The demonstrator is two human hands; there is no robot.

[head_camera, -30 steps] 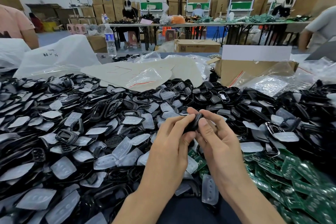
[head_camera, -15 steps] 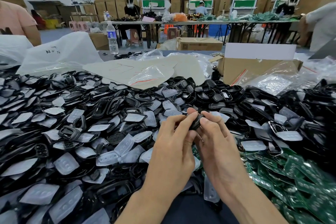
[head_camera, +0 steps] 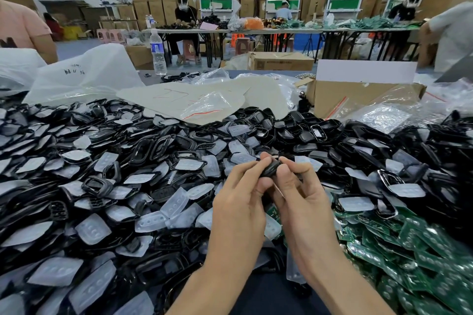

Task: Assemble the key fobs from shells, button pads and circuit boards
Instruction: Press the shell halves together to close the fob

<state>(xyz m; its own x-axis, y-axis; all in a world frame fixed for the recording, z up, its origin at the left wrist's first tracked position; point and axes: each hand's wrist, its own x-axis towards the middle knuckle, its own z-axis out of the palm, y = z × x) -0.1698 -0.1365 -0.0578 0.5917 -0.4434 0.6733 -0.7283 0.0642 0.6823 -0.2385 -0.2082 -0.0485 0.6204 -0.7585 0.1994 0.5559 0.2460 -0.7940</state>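
Across the left of the table lies a heap of black shells (head_camera: 158, 147) and translucent button pads (head_camera: 93, 229); at centre the left hand (head_camera: 239, 208) and right hand (head_camera: 304, 202) both pinch one black key fob (head_camera: 269, 169); green circuit boards (head_camera: 414, 245) lie rightward.

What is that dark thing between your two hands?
A black fob shell, pinched between the fingertips of the left hand and the right hand. The head view shows it, held above the piled parts.
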